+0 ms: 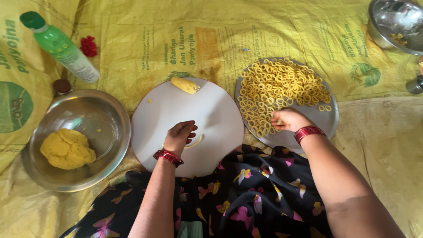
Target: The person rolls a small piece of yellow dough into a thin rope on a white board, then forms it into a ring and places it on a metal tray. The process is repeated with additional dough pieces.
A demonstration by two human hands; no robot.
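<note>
**Dough rings, one hand each**

My left hand [178,135] hovers half-curled over the white round board [176,110], empty, a thin dough strip [196,141] just beside its fingers. My right hand [288,120] pinches a dough ring [279,122] at the ring-covered steel plate [328,119].

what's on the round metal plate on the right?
The metal plate carries many small yellow dough rings, filling most of it; its near-right part is bare. The right hand rests on the rings at the near edge, covering whatever lies beneath it.
</note>
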